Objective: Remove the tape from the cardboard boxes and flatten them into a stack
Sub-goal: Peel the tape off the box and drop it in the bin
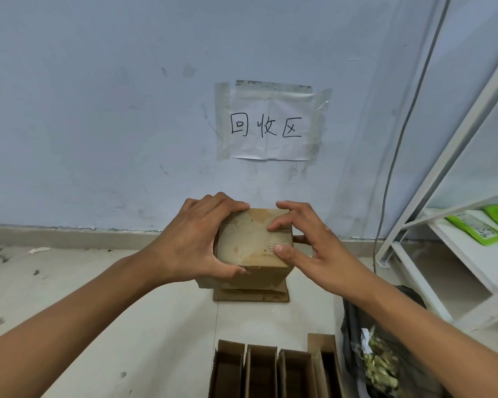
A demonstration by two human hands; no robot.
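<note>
A: Where's the box (252, 242) right now?

B: On the floor near the wall, sitting on a piece of flattened cardboard (250, 295) that sticks out from under its front edge. It's closed on top, with clear tape (249, 255) across the lid.

A: And the hands?

B: The left hand (197, 239) wraps the box's left side, fingers curled over the far top edge and thumb hooked at the near corner. The right hand (302, 244) has its thumb and a fingertip down on the lid near the right edge, other fingers spread. It looks like picking at the tape's edge, though I can't tell if any is pinched.

A: How far along, would you say?

B: Early to middle, I'd judge. One flat piece lies underneath, this box is whole and taped, and four open boxes (273, 369) stand in a row at the bottom, unflattened.

A: Anything unclear?

B: The row of boxes is cut off by the frame. The tape's edges are hard to trace. Beside the row there's a dark bag (385, 354) with scraps in it, and a white shelf (457, 254) to the right; a paper sign (266, 126) is taped on the wall (98, 110).
</note>
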